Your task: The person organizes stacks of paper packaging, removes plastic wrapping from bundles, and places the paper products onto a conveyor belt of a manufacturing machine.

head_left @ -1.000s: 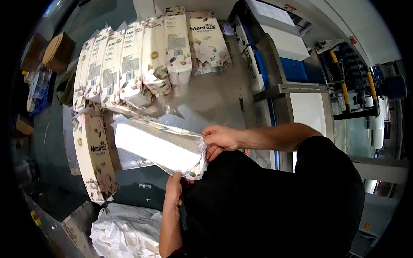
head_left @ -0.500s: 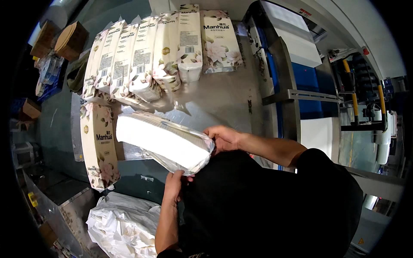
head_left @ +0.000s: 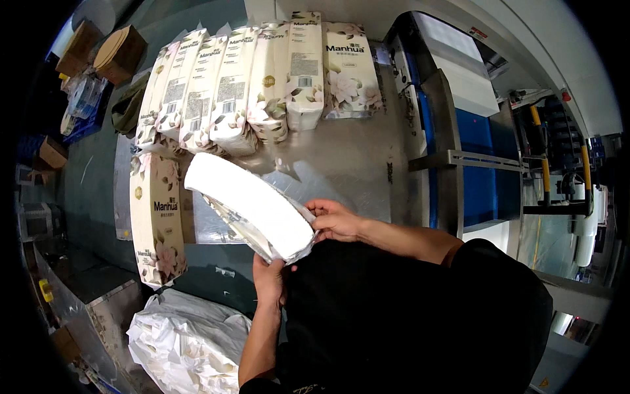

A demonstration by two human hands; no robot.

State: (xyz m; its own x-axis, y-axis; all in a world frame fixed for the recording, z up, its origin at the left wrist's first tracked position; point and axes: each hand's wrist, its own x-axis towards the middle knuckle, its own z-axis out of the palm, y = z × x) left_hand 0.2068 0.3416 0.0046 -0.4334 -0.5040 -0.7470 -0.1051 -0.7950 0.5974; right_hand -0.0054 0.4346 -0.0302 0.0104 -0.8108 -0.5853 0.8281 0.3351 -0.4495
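A thick white stack of tissue paper (head_left: 243,203) lies slantwise before me, its far end pointing left and away. Printed plastic film (head_left: 226,217) wraps its side and bunches around the near end. My left hand (head_left: 269,281) grips that film at the near lower corner, fingers partly hidden under it. At the right edge of the same end, my right hand (head_left: 333,221) pinches the film between thumb and fingers. A cream floral tissue pack (head_left: 157,223) stands left of the stack. Several similar packs (head_left: 234,92) are lined up along the far side of the metal table (head_left: 354,157).
To the right runs a machine with a blue belt (head_left: 474,131), a metal guide bar (head_left: 466,159) and a white paper block (head_left: 453,59). A white plastic bag (head_left: 190,341) sits at the lower left. Cardboard boxes (head_left: 119,54) are stacked at the far left.
The tissue stack has turned, its far end swinging farther away from me. My right fingers have shifted along the film's edge. The whole view has moved slightly.
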